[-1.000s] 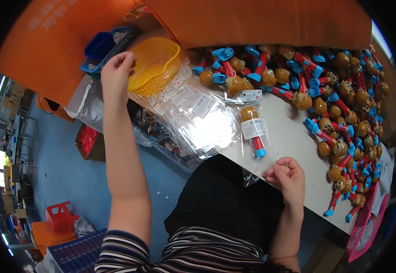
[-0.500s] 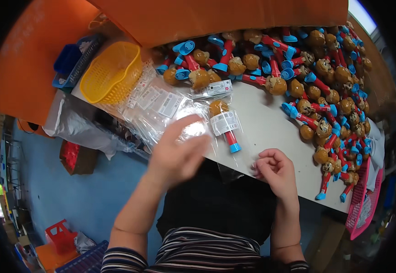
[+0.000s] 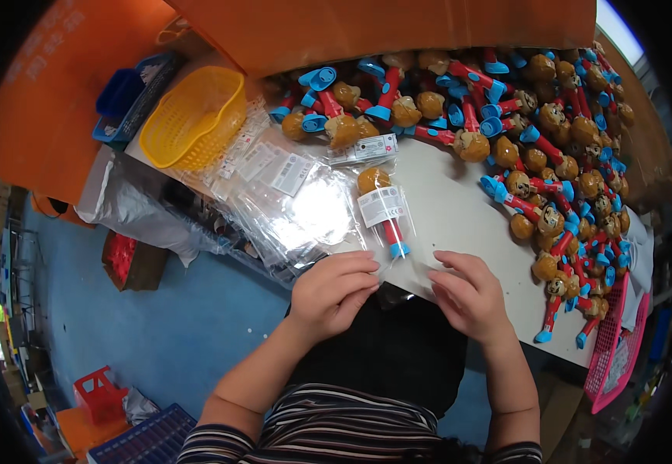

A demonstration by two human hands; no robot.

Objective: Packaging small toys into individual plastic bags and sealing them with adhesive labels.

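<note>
A clear plastic bag [image 3: 382, 207] with a white label lies near the table's front edge. Inside it is a toy figure [image 3: 392, 231] with a brown round head, red body and blue base, its head pointing away from me. My left hand [image 3: 334, 292] pinches the bag's near edge at the left, thumb against the fingers. At the right corner of the same edge, my right hand [image 3: 471, 295] has its thumb and fingers closed on the film. The thin film is hard to make out between the fingertips.
Loose toy figures [image 3: 550, 220] are heaped across the back and right. Flat clear bags [image 3: 292, 175] lie to the left, beside a yellow basket [image 3: 185, 127]. Behind rises an orange panel [image 3: 413, 27]. A pink basket [image 3: 608, 352] hangs by the right edge.
My left hand has come down and right from above the flat bags to the bagged toy's near edge. My right hand stays at the right corner. The bag has hardly moved.
</note>
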